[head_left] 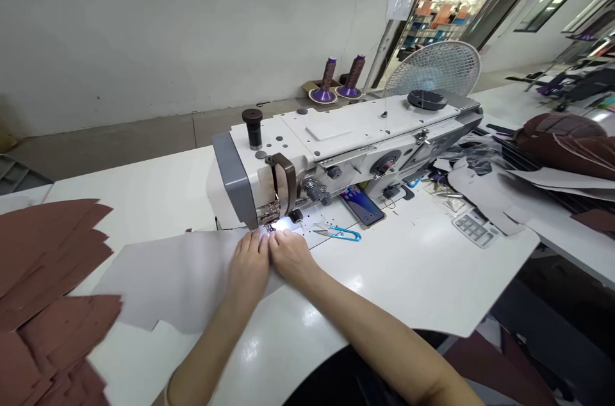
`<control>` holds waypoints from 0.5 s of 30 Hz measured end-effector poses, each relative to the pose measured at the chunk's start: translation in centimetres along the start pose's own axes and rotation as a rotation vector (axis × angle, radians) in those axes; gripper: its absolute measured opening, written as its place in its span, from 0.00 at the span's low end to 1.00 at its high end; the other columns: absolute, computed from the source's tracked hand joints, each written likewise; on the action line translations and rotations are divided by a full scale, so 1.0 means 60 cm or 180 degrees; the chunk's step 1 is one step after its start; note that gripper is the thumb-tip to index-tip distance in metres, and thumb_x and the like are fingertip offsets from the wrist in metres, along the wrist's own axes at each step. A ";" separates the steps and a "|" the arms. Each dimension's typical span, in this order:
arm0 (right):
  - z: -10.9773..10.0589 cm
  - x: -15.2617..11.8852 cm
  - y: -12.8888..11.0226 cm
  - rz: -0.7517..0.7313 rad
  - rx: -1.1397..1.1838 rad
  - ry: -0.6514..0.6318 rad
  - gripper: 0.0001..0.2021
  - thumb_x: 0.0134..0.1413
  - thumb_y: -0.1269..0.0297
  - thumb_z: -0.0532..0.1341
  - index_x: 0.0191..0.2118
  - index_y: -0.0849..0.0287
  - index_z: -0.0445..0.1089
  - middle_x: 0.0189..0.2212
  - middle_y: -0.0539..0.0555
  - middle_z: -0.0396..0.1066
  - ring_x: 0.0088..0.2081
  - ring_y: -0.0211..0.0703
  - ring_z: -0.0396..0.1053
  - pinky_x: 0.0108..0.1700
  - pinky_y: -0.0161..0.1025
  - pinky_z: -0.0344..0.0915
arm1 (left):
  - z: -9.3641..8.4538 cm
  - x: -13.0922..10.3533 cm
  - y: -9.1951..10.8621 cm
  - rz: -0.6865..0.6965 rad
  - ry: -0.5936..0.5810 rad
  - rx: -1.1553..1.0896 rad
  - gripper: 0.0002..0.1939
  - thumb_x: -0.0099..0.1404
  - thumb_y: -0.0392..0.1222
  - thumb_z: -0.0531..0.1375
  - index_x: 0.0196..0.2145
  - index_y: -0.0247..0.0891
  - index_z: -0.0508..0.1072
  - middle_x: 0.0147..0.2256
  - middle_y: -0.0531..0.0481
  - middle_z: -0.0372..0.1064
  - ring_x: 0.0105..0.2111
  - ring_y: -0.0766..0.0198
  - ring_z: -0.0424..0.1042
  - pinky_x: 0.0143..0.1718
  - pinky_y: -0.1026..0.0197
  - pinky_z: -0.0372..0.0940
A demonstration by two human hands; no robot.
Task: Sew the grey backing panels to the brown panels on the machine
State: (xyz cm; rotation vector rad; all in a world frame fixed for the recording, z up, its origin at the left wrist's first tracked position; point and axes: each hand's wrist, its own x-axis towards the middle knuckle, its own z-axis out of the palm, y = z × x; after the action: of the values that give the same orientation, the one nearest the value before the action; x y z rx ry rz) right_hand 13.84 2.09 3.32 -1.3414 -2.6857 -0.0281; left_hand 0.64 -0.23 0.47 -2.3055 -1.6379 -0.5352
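Note:
A white sewing machine (336, 130) stands on the table, its lamp lighting the needle area (270, 225). Under the presser foot runs a pale grey sheet of material (168, 275), spread out to the left. My left hand (250, 263) presses on the sheet just in front of the needle, fingers close together and slightly bent. Beside it, my right hand (291, 255) has its fingers curled at the sheet's edge, close to the presser foot. The fingertips of both hands nearly meet, and my palms hide the material beneath. Blue-handled thread snips (343, 234) lie right of my right hand.
Stacked brown pieces (52, 265) cover the table's left side. A phone (364, 206) lies under the machine arm. Two thread cones (328, 76) and a fan (435, 70) stand behind. On the right are grey cut pieces (480, 191) and a brown bundle (567, 143).

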 end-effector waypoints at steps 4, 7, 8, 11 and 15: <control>0.001 0.002 -0.001 0.0204 0.0011 0.0012 0.08 0.59 0.75 0.50 0.38 0.64 0.66 0.33 0.58 0.67 0.35 0.45 0.63 0.30 0.38 0.56 | 0.000 0.005 -0.014 0.0141 -0.0029 0.0092 0.18 0.65 0.29 0.46 0.48 0.28 0.70 0.49 0.37 0.69 0.50 0.52 0.66 0.52 0.50 0.61; 0.001 0.004 -0.001 0.0223 0.0040 0.0003 0.08 0.60 0.75 0.51 0.39 0.63 0.66 0.35 0.58 0.67 0.36 0.45 0.63 0.31 0.38 0.56 | -0.007 0.009 -0.017 0.0215 -0.0115 0.0085 0.18 0.65 0.29 0.46 0.47 0.29 0.70 0.48 0.38 0.70 0.50 0.53 0.66 0.53 0.51 0.61; 0.000 0.004 -0.001 0.0218 0.0050 -0.0009 0.08 0.60 0.75 0.51 0.38 0.63 0.66 0.35 0.58 0.67 0.37 0.45 0.63 0.31 0.38 0.57 | -0.010 0.009 -0.014 0.0193 -0.0126 0.0089 0.18 0.65 0.29 0.46 0.47 0.29 0.71 0.48 0.38 0.70 0.50 0.52 0.66 0.53 0.50 0.61; 0.000 0.006 0.001 0.0266 0.0079 -0.0079 0.08 0.60 0.75 0.51 0.37 0.62 0.66 0.35 0.58 0.67 0.37 0.44 0.63 0.31 0.37 0.57 | -0.014 0.006 0.003 -0.0028 -0.0086 0.0133 0.18 0.65 0.29 0.46 0.47 0.28 0.70 0.49 0.36 0.69 0.50 0.50 0.66 0.52 0.48 0.61; -0.002 0.005 0.002 0.0461 0.0096 -0.0083 0.07 0.61 0.74 0.51 0.37 0.60 0.65 0.35 0.56 0.67 0.37 0.43 0.63 0.30 0.36 0.56 | -0.007 0.001 0.003 -0.0098 -0.0066 0.0088 0.18 0.65 0.29 0.46 0.46 0.27 0.71 0.49 0.34 0.69 0.51 0.49 0.65 0.53 0.47 0.60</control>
State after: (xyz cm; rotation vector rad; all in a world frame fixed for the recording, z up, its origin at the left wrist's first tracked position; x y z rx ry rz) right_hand 13.80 2.39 3.44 -1.5331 -2.5911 0.0451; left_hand 0.77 -0.42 0.86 -2.2767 -1.6822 -0.4938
